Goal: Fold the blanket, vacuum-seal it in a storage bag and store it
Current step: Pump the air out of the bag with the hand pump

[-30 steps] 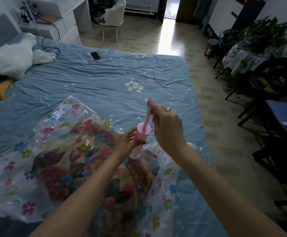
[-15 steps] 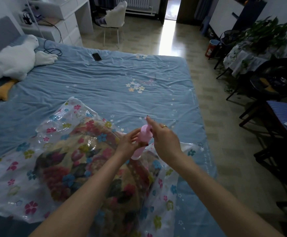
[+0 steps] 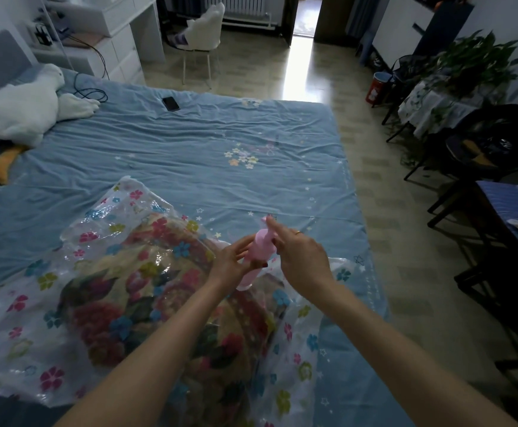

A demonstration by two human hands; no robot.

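Head view: left hand (image 3: 231,263) around pink pump (image 3: 259,251), right hand (image 3: 301,257) seemingly gripping its handle.

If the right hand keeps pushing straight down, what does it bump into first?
Probably the pink pump: the right hand holds its handle, right above the barrel the left hand steadies. Depth is hard to judge.

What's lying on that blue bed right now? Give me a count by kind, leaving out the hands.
Storage bag with the folded blanket inside: 1
Pink hand pump: 1
Plush goose: 1
Phone: 1
Black cable: 1
Total: 5
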